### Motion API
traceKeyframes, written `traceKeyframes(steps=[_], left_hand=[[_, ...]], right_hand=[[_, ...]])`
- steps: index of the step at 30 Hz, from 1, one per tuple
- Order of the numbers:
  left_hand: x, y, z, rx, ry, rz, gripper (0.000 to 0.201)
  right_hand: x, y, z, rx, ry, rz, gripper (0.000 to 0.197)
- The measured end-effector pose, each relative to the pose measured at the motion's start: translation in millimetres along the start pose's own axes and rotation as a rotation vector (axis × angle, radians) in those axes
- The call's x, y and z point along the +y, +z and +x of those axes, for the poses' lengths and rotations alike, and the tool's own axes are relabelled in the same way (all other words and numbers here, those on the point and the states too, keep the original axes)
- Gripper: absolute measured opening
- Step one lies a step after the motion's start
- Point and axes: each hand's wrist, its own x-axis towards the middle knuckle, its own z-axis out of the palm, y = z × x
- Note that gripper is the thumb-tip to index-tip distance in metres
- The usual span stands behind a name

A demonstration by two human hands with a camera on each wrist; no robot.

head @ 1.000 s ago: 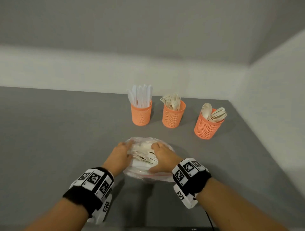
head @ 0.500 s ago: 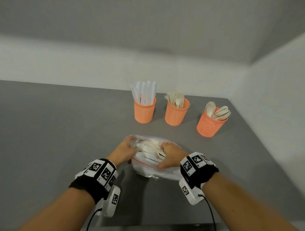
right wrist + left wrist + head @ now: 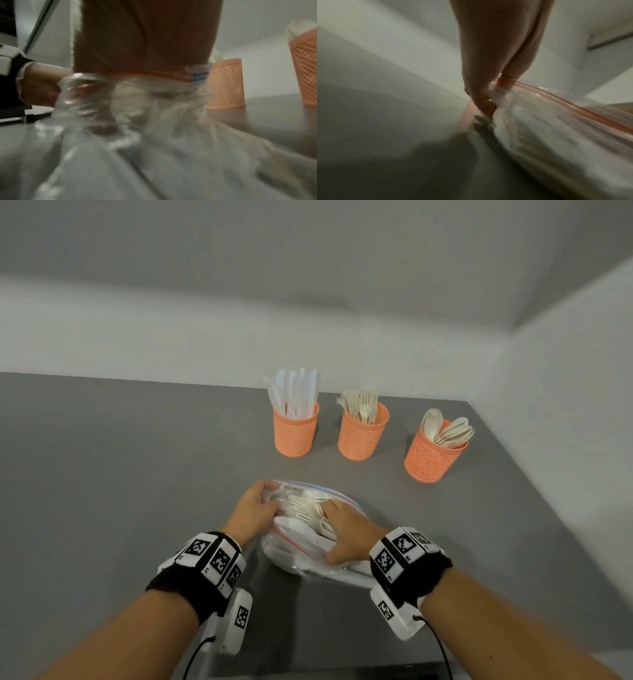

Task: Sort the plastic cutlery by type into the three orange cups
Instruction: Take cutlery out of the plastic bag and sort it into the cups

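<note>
Cutlery bag (image 3: 308, 546) sits between left hand (image 3: 251, 510) and right hand (image 3: 349, 534) grips.

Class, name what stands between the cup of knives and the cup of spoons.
The cup of forks stands between the cup of knives and the cup of spoons, clearest in the head view.

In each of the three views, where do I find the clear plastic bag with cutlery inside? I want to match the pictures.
Head: the clear plastic bag lies low in the centre on the grey table, between the left hand and the right hand.
Left wrist: the bag fills the lower right.
Right wrist: the bag fills the centre and bottom.
Shared landmark: the bag's orange zip strip.
</note>
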Motion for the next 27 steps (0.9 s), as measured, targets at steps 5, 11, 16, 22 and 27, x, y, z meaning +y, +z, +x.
traceKeyframes(steps=[5, 11, 16, 22, 27], left_hand=[[6, 0, -3, -0.100, -0.009, -0.342, 0.024], [-5, -8, 7, 0.039, 0.040, 0.214, 0.029], [4, -3, 10, -0.083, -0.096, 0.072, 0.033], [14, 0, 1, -0.187, -0.239, -0.549, 0.042], [21, -3, -3, -0.124, -0.194, -0.557, 0.033]], right_hand=[[-3, -1, 2, 0.083, 0.017, 0.146, 0.033], [-8, 9, -2, 0.118, -0.087, 0.062, 0.025], [-6, 8, 1, 0.099, -0.064, 0.112, 0.074], [-2, 1, 2, 0.110, 0.030, 0.159, 0.056], [3, -13, -4, 0.125, 0.067, 0.412, 0.027]])
